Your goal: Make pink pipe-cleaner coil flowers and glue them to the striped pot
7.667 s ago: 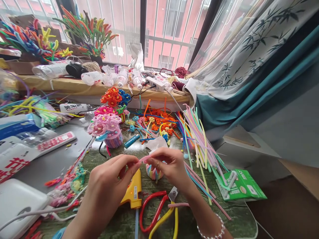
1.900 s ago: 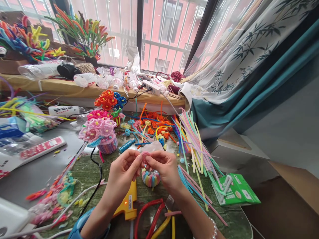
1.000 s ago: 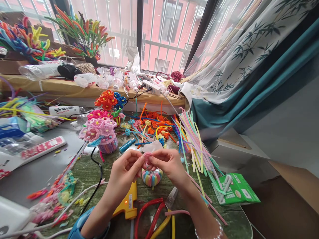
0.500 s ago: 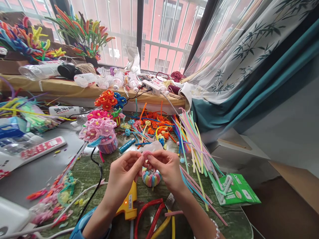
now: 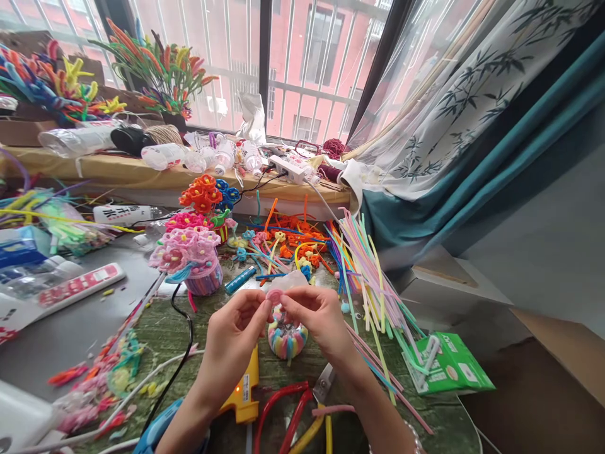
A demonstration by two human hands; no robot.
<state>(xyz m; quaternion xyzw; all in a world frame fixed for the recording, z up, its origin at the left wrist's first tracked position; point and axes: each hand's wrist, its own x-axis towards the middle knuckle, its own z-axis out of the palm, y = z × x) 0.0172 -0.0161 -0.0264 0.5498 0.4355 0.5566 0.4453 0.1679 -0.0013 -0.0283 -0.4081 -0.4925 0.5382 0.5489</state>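
My left hand (image 5: 232, 337) and my right hand (image 5: 317, 318) meet over the green table, both pinching a small pink pipe-cleaner coil (image 5: 274, 295) between fingertips. Directly below the coil stands a little striped pastel pipe-cleaner basket (image 5: 286, 337). A yellow glue gun (image 5: 246, 392) lies under my left wrist. Scissors with red and yellow handles (image 5: 302, 413) lie under my right forearm. A loose pink pipe cleaner (image 5: 333, 410) rests by the scissors.
A pot of pink pipe-cleaner flowers (image 5: 191, 255) stands left of the hands. Pastel pipe-cleaner sticks (image 5: 373, 277) fan out on the right beside a green packet (image 5: 449, 366). Orange and blue pieces (image 5: 283, 236) litter the back. A power strip (image 5: 75, 285) lies at left.
Both hands have kept pinching and turning the pink coil in nearly the same spot. 7.7 s ago the pink piece was a straighter strip held lower; it is now a round coil.
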